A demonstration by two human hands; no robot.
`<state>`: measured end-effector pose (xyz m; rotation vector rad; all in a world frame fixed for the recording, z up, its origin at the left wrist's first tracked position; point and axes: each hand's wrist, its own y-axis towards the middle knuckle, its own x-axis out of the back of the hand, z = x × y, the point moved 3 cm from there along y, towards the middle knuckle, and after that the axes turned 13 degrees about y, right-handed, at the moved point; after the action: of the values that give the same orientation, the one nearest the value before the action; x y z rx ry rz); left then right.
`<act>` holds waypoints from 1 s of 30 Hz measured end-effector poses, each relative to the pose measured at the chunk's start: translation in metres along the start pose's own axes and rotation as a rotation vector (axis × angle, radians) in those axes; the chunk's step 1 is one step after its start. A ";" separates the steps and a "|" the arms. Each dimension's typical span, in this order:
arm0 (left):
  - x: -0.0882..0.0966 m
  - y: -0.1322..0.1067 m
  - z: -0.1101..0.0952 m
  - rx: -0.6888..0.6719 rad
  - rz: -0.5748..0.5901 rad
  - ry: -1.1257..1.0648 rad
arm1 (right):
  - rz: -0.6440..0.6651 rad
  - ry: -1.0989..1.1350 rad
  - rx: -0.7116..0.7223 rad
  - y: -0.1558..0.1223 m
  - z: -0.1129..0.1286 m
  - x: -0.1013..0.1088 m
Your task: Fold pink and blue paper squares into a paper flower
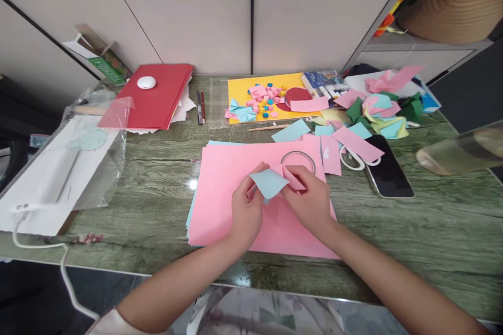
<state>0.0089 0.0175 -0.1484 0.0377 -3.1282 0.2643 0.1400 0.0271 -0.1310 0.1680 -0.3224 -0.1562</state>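
My left hand (248,209) pinches the left corner of a small light-blue paper piece (270,184). At its right end my right hand (312,199) grips a small pink paper piece (294,178), which meets the blue one. Whether the two pieces are joined I cannot tell. Both hands are above a stack of large pink sheets (220,193), with blue sheets showing at its edges. Just beyond my right hand, a thin metal ring (297,153) lies on the top sheet.
Scissors with white handles (351,159) lie partly under pink paper strips, beside a phone (387,167). Paper scraps and small balls cover a yellow sheet (238,89) at the back. A red folder (157,99) is back left; a clear bottle (463,152) is at right.
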 end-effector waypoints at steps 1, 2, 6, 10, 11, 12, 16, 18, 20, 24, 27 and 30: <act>0.000 0.000 -0.001 -0.008 -0.014 -0.011 | -0.008 -0.003 0.007 -0.001 -0.001 -0.001; 0.000 -0.001 -0.001 -0.017 -0.029 -0.027 | -0.014 -0.005 0.017 -0.003 -0.001 -0.002; 0.000 0.000 -0.004 -0.041 -0.061 -0.079 | -0.017 -0.042 0.063 -0.005 -0.004 -0.003; 0.000 0.003 -0.004 -0.014 -0.045 -0.047 | -0.039 -0.107 0.149 -0.003 -0.004 0.000; 0.000 0.004 -0.005 -0.018 -0.046 -0.035 | -0.034 -0.112 0.203 -0.003 -0.004 0.001; 0.000 0.005 -0.005 -0.026 -0.047 -0.027 | -0.021 -0.109 0.263 -0.002 -0.003 0.002; 0.000 0.005 -0.008 -0.060 -0.043 -0.020 | 0.017 -0.103 0.430 -0.001 -0.001 0.002; -0.001 0.005 -0.008 -0.077 -0.049 -0.016 | 0.001 -0.144 0.461 -0.001 -0.001 0.002; -0.001 0.005 -0.008 -0.098 -0.059 -0.003 | -0.015 -0.178 0.534 -0.001 0.000 0.002; 0.001 0.005 -0.007 -0.134 -0.062 0.038 | -0.045 -0.221 0.644 -0.002 0.003 0.003; 0.001 0.005 -0.007 -0.157 -0.049 0.062 | -0.028 -0.240 0.625 -0.001 0.002 0.004; 0.001 0.005 -0.008 -0.162 -0.032 0.034 | -0.015 -0.240 0.598 -0.001 0.002 0.005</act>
<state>0.0082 0.0239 -0.1417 0.0824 -3.1002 0.0109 0.1441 0.0249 -0.1282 0.7475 -0.6024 -0.0907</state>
